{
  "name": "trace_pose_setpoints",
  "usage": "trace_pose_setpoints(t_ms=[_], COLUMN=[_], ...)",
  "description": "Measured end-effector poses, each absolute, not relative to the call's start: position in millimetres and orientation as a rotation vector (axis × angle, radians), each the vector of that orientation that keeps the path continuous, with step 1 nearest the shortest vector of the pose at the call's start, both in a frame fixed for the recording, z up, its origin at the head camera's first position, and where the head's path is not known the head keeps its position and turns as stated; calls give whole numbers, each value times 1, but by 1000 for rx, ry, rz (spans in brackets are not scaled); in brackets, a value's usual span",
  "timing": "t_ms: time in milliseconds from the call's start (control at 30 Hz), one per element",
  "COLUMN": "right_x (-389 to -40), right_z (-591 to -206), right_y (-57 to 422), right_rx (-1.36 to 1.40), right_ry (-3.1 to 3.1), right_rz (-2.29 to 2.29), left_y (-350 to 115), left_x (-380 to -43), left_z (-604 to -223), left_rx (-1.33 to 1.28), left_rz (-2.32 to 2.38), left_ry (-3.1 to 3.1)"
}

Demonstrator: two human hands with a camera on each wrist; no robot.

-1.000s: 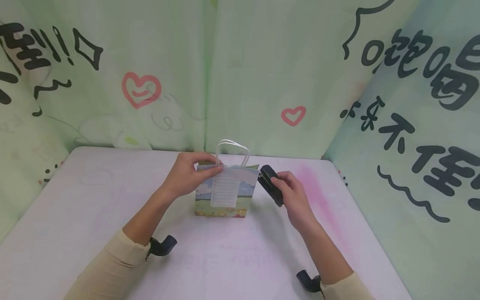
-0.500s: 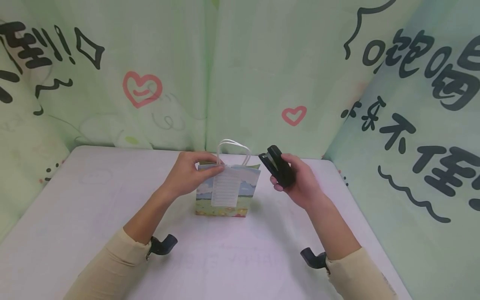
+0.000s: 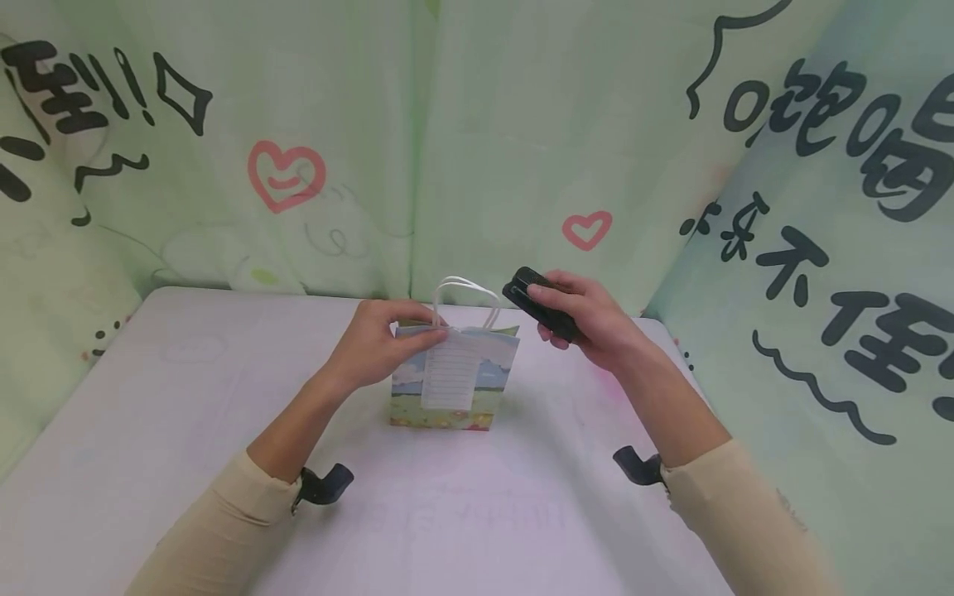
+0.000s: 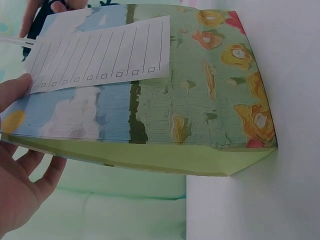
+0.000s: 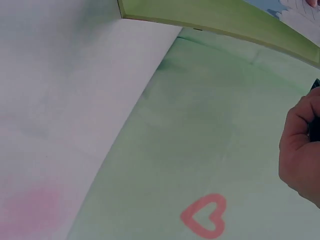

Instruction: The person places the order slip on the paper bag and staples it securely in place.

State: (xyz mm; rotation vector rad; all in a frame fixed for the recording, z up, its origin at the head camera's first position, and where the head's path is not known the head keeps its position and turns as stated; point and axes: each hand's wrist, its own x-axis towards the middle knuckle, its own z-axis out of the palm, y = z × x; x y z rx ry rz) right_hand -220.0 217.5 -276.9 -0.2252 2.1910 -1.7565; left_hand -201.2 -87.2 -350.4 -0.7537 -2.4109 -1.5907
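A small paper gift bag, painted with sky, grass and flowers, stands upright on the table with its white cord handles raised. Against its front lies a lined checklist sheet with a column of small boxes. My left hand pinches the sheet's top and the bag's upper edge, thumb in front and fingers behind. Level with the handles, just right of them, my right hand grips a black stapler, its nose pointing left toward the bag. In the right wrist view the stapler is mostly out of frame.
The bag stands on a white table with a pink stain at its right. Green curtains with hearts and black lettering hang close behind and beside it. A black wrist mount juts from each cuff.
My right hand has lifted the stapler from beside the bag's right edge up to handle height, turning it on the way. The left hand and bag stay put.
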Motion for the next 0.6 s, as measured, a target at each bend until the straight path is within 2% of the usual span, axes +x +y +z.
trace_pose_setpoints(t_ms=[600], right_x=[-237], right_z=[-235], right_y=[184], right_rx=[-676], right_ry=[2469], right_rz=[-1186], left_y=[-87], left_x=[-202], left_z=[-350], left_rx=[-751], left_rz=[-1574], left_ry=[-2421])
